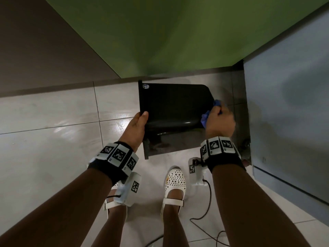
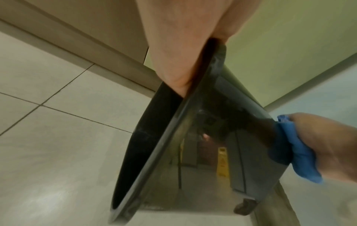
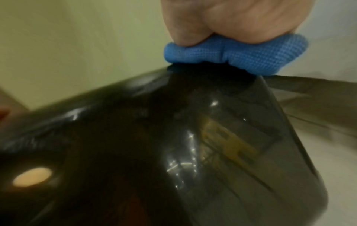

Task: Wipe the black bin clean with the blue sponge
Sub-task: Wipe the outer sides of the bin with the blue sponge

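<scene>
The glossy black bin (image 1: 170, 107) is tipped on its side above the tiled floor, its open rim to the left and its base to the right. My left hand (image 1: 138, 123) grips the rim (image 2: 195, 110), thumb on the outer side. My right hand (image 1: 219, 120) holds the blue sponge (image 1: 206, 118) and presses it against the bin's base corner. The left wrist view shows the sponge (image 2: 297, 151) squeezed against the bin's (image 2: 212, 152) far edge. In the right wrist view my curled fingers (image 3: 222, 19) clamp the sponge (image 3: 241, 56) onto the dark shiny bin (image 3: 154, 145).
A green wall (image 1: 178, 32) rises behind the bin. A grey-blue cabinet (image 1: 288, 104) stands close on the right. Glossy white floor tiles (image 1: 53, 139) spread to the left. My white shoes (image 1: 175, 182) and a black cable (image 1: 201, 216) are below the bin.
</scene>
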Demonstrator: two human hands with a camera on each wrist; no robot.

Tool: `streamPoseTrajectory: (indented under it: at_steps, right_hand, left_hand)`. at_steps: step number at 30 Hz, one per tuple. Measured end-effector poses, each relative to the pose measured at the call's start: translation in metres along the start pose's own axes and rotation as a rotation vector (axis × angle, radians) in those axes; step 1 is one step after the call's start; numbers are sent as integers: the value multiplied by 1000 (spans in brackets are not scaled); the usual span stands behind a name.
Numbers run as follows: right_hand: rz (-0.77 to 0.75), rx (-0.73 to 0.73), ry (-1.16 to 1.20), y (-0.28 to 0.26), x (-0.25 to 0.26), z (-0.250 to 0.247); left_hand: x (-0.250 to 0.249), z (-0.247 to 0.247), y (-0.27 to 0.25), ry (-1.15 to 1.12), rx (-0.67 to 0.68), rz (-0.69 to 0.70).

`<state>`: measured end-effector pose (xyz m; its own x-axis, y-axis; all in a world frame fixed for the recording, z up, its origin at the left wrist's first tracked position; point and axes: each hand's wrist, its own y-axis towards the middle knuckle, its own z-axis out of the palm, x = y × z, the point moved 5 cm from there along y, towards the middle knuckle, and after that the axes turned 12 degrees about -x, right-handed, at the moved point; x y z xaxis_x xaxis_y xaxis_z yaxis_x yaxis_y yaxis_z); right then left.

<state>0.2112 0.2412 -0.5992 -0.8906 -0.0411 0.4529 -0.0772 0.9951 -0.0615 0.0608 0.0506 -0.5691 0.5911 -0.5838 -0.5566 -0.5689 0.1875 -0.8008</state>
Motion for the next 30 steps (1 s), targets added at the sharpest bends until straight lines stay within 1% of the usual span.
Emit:
streamPoseTrajectory:
  at_steps: [2, 3, 4, 6, 8, 9, 11, 12, 14, 16, 18, 20, 21, 22, 24, 26, 27, 28, 29, 30]
  right_hand:
    - [29, 34, -17, -3, -3, -4]
    - [20, 40, -30, -8, -2, -7]
    - [20, 38, -26, -14, -2, -8]
    - [-1, 23, -42, -28, -1, -9]
    - [-117, 38, -169, -47, 8, 0]
    - [-201, 40, -199, -57, 16, 7]
    - [-357, 34, -176, -82, 38, 19]
    - [-422, 60, -159, -96, 50, 24]
    - [-561, 152, -174, -125, 71, 36]
    - [-703, 259, -201, -144, 80, 42]
    - [-840, 341, -194, -147, 75, 46]
    - [-940, 367, -159, -136, 60, 49]
    - [-932, 359, -165, -125, 49, 49]
    - [-878, 337, -180, -111, 39, 48]
    - [-737, 287, -219, -85, 21, 43]
    - [-634, 249, -228, -69, 10, 38]
    - [-557, 231, -228, -62, 7, 36]
    - [-431, 216, -233, -54, 4, 34]
    - [-237, 212, -223, -46, -1, 34]
    - [2, 203, -193, -39, -6, 34]
  left_hand:
    - [4, 0, 0, -59, 37, -155]
    - [5, -2, 2, -79, 39, -195]
    - [3, -4, 3, -51, 39, -196]
    - [13, -5, 19, 50, 31, -124]
    - [32, -3, 38, 144, 29, -36]
    - [32, -3, 38, 183, 7, -13]
    - [28, -3, 33, 198, -52, 23]
    - [30, -3, 33, 197, -76, 34]
    - [33, -3, 29, 163, -109, 13]
    - [29, -4, 19, 158, -120, -10]
    - [27, -5, 12, 146, -136, -16]
    - [33, -9, 12, 120, -172, -21]
    - [36, -12, 13, 113, -191, -20]
    - [37, -14, 15, 113, -198, -16]
    - [42, -15, 18, 136, -190, -18]
    - [44, -16, 20, 143, -183, -10]
    - [46, -15, 21, 144, -178, -10]
    - [48, -15, 21, 149, -175, -15]
    - [51, -15, 22, 152, -177, -25]
    - [52, -16, 21, 155, -180, -34]
